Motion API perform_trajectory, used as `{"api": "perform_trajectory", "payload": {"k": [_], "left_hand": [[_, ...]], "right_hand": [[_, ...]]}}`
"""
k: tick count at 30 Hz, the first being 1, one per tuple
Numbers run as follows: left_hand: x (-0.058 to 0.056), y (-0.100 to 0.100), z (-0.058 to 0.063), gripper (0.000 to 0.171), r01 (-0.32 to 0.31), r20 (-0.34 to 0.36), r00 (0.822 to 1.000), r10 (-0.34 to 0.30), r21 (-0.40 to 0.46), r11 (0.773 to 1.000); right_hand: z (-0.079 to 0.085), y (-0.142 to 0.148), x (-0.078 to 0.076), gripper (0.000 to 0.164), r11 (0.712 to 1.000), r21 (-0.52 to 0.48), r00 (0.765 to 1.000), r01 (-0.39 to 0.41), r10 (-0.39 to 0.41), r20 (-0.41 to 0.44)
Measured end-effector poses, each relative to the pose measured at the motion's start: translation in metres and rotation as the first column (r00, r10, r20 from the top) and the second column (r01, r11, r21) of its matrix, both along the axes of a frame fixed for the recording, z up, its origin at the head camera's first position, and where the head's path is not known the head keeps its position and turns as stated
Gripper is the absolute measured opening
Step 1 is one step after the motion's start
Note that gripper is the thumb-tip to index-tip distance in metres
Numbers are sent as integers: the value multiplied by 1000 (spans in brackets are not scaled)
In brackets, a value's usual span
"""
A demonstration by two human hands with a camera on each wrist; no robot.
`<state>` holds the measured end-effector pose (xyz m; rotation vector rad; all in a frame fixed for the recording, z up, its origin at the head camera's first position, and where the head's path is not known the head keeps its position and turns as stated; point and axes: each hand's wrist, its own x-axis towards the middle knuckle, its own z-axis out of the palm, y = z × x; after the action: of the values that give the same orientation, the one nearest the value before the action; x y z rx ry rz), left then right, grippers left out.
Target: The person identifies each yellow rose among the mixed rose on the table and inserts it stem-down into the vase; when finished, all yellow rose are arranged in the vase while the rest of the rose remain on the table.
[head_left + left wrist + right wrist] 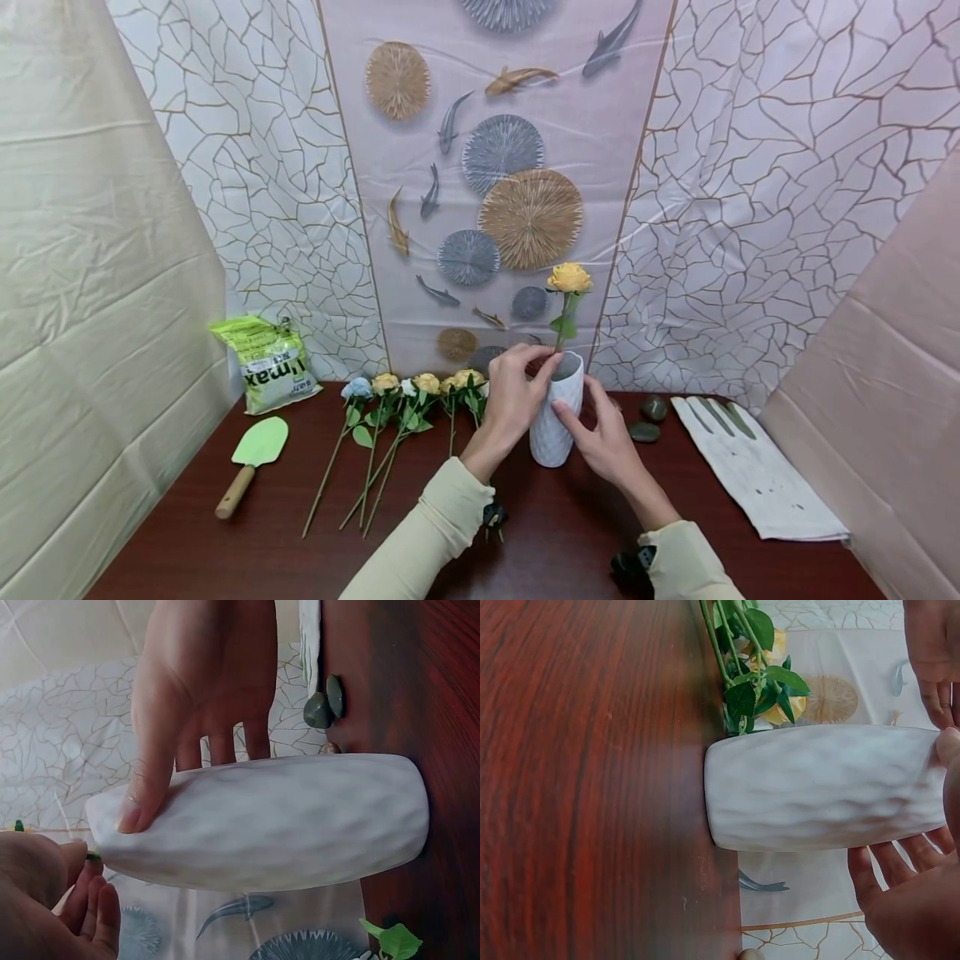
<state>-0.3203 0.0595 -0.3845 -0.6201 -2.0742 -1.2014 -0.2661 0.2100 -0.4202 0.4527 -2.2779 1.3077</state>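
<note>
A white textured vase (550, 437) stands upright on the dark wooden table. My right hand (606, 433) grips it near the top, thumb on the near side and fingers round the right side, as the left wrist view also shows. At the vase's mouth, my left hand (517, 387) pinches the green stem (93, 856) of a yellow rose (570, 277). The bloom rises above the rim with a few leaves below it. How far the stem reaches inside the vase is hidden by the hand and the vase wall.
Left of the vase lie several artificial roses, including a blue rose (357, 388) and a yellow rose (386, 382). Farther left are a green trowel (260, 442) and a green-white bag (272, 367). Dark stones (644, 432) and white gloves (757, 471) lie right.
</note>
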Motion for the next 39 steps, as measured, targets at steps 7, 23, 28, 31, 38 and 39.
{"api": "perform_trajectory", "payload": {"k": [7,23,28,31,38,39], "left_hand": [[1,0,-3,16,23,11,1000,-23,-3,1000],[3,-1,-4,14,37,19,999,-37,18,999],[4,-4,-2,10,36,25,999,-37,51,998],[6,-5,1,11,27,30,999,-29,50,998],[12,1,6,12,91,60,994,-93,49,995],[13,2,6,12,98,69,993,-101,44,994]], "right_hand": [[-16,5,-13,51,1000,0,1000,3,-3,-11],[-31,12,-24,54,1000,8,1000,5,-5,1],[-32,12,-25,54,1000,9,1000,13,-13,7],[-33,12,-26,53,1000,5,1000,12,-12,5],[-34,14,-25,51,1000,0,1000,1,-1,-2],[-34,14,-25,51,1000,3,1000,2,-2,-1]]}}
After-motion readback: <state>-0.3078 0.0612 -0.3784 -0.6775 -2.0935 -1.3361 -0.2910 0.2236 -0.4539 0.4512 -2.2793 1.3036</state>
